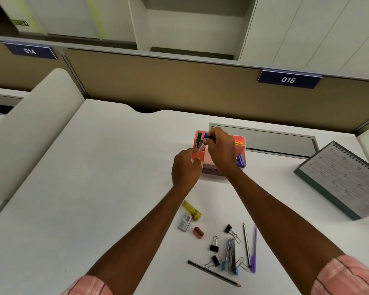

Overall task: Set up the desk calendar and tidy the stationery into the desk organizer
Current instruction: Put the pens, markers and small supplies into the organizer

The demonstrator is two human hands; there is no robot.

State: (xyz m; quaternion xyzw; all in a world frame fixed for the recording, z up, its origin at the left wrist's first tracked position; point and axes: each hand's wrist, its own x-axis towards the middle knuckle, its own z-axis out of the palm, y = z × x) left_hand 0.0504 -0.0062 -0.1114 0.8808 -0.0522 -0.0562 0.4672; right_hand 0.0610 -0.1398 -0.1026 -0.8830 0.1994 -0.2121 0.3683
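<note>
A pink desk organizer [241,141] stands mid-desk, with a green marker [199,139] and a blue pen upright in its left compartment. My right hand [220,149] pinches a marker [203,145] by its top, its lower end inside the organizer's left compartment. My left hand [186,169] holds the organizer's front left corner. The spiral desk calendar [341,179] stands propped at the right. Loose stationery lies near me: a yellow highlighter [191,210], an eraser [185,222], a red sharpener [198,232], black binder clips [214,245], pencils [246,244] and a purple pen [254,250].
A grey cable tray lid [281,142] is set into the desk behind the organizer. A tan partition [179,86] with a label reading 015 closes the back. A purple item [240,160] hangs at the organizer's right side. A stapler-like tool [231,255] lies among paper clips.
</note>
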